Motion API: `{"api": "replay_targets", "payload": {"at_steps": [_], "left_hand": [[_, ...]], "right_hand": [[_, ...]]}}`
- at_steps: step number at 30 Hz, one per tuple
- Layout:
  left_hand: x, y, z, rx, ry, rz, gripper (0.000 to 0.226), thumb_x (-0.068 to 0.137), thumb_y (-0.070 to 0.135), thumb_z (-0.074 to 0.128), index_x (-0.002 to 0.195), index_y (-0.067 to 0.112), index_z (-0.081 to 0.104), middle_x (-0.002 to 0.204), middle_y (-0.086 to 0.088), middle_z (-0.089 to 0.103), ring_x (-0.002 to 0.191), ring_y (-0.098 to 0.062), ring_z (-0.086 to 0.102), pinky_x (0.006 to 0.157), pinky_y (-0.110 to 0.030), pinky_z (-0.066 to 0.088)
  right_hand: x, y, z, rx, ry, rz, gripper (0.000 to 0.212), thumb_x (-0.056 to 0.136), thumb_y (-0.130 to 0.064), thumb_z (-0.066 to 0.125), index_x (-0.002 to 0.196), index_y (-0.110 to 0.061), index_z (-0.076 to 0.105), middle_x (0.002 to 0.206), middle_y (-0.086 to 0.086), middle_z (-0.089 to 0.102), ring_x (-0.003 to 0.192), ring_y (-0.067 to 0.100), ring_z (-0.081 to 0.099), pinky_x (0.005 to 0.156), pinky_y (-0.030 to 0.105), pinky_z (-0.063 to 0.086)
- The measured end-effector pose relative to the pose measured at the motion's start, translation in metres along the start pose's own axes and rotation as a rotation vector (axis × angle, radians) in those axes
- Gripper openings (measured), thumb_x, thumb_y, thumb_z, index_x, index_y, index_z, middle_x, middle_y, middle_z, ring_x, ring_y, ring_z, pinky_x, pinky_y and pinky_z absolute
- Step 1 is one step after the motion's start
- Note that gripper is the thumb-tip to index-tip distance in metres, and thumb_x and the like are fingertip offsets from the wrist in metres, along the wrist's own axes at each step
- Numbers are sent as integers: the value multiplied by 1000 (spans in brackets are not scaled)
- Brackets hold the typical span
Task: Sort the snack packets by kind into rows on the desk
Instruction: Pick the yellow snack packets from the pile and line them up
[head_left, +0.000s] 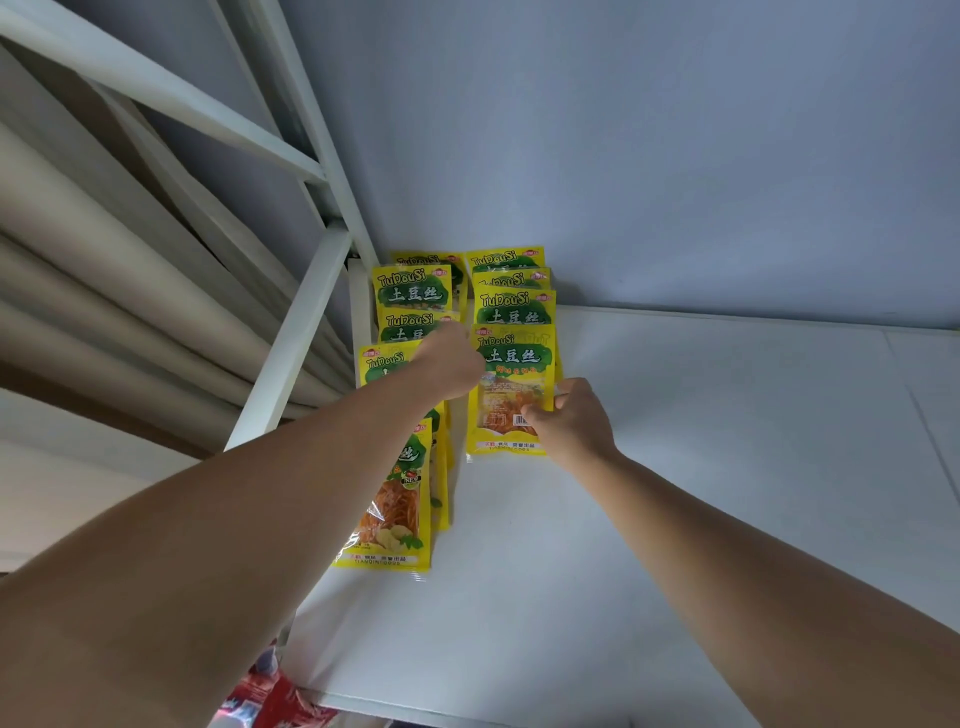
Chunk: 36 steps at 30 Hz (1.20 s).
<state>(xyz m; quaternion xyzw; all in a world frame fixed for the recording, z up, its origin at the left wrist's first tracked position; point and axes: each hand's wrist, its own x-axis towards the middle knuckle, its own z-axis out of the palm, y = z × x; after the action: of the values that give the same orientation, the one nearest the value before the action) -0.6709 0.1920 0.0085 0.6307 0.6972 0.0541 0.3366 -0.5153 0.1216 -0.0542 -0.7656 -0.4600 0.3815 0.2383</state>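
White desk, two yellow packet rows, right hand pinching front packet

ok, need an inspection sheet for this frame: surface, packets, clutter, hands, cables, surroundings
Surface: white desk, pushed against the wall.
Job's things: yellow packets in two overlapping rows running back to the wall, left row and right row; same brand print on all those readable.
Clutter: red packaging, blurred, below the desk's near-left edge.
Grippers: right hand pinches the right edge of the front right packet; left hand is over the gap between the rows, fingers hidden.
Cables: nothing seen.
Surroundings: blue-grey wall, white frame at left, beige curtain behind it.
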Motion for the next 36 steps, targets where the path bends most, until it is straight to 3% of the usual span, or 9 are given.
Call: {"api": "replay_targets", "payload": {"at_steps": [3, 6, 8, 11, 14, 23, 27, 31, 36], "left_hand": [[-2, -4, 0, -26, 6, -9, 19, 97, 2, 43, 108, 2, 58, 92, -11, 53, 64, -16, 43, 52, -29, 35], [-6, -3, -1, -8, 55, 3, 30, 96, 2, 43, 122, -2, 57, 84, -6, 49, 61, -15, 42, 47, -27, 31], [-10, 0, -4, -26, 107, 39, 35, 96, 4, 44, 129, 4, 55, 91, -5, 54, 67, -16, 50, 48, -27, 38], [-19, 10, -4, -78, 148, 152, 37, 100, 9, 44, 132, 16, 60, 119, -6, 65, 92, -21, 65, 70, -33, 58], [-28, 23, 4, -100, 83, 236, 37, 99, 14, 47, 133, 19, 61, 121, -3, 67, 93, -19, 68, 76, -35, 62], [-64, 94, 50, 19, -34, 419, 32, 97, 19, 57, 127, 13, 67, 127, -4, 70, 115, -21, 65, 91, -27, 50], [-83, 138, 81, 57, -59, 457, 30, 98, 24, 58, 125, 16, 68, 129, -2, 70, 119, -21, 63, 98, -31, 50], [-109, 190, 126, 90, -99, 461, 29, 97, 29, 58, 123, 22, 68, 126, 4, 69, 113, -19, 64, 91, -30, 50], [-150, 255, 201, 102, -182, 502, 27, 97, 31, 58, 119, 21, 70, 121, 5, 71, 104, -13, 62, 84, -26, 45]], "right_hand": [[-3, 0, 1, 1, 12, -19, 38, 86, -35, 75, 107, -18, 49, 115, 6, 65, 106, 27, 63, 81, 34, 51], [-5, 4, -4, -24, 21, -14, 46, 89, -37, 72, 123, -12, 54, 125, 8, 62, 116, 27, 59, 89, 34, 49], [-6, 7, -11, -46, 31, -14, 50, 91, -37, 69, 130, -11, 54, 131, 8, 60, 122, 27, 57, 91, 31, 45], [-12, 12, -26, -62, 50, -20, 45, 93, -37, 66, 130, -13, 56, 136, 5, 59, 117, 23, 59, 78, 24, 39], [-21, 18, -46, -76, 79, -38, 38, 94, -36, 65, 124, -13, 59, 133, 2, 62, 102, 18, 60, 70, 23, 37], [-50, 63, -126, -218, 142, -85, 28, 96, -37, 59, 115, -17, 62, 116, -5, 64, 110, 21, 60, 80, 25, 37], [-64, 100, -168, -245, 143, -80, 27, 95, -39, 60, 114, -20, 62, 113, -7, 64, 107, 18, 60, 82, 27, 42], [-83, 152, -222, -244, 142, -59, 23, 93, -37, 61, 110, -22, 64, 110, -8, 65, 104, 18, 61, 85, 28, 45], [-107, 231, -299, -214, 147, 7, 16, 91, -36, 58, 102, -25, 61, 100, -12, 61, 96, 15, 59, 77, 28, 44]]}}
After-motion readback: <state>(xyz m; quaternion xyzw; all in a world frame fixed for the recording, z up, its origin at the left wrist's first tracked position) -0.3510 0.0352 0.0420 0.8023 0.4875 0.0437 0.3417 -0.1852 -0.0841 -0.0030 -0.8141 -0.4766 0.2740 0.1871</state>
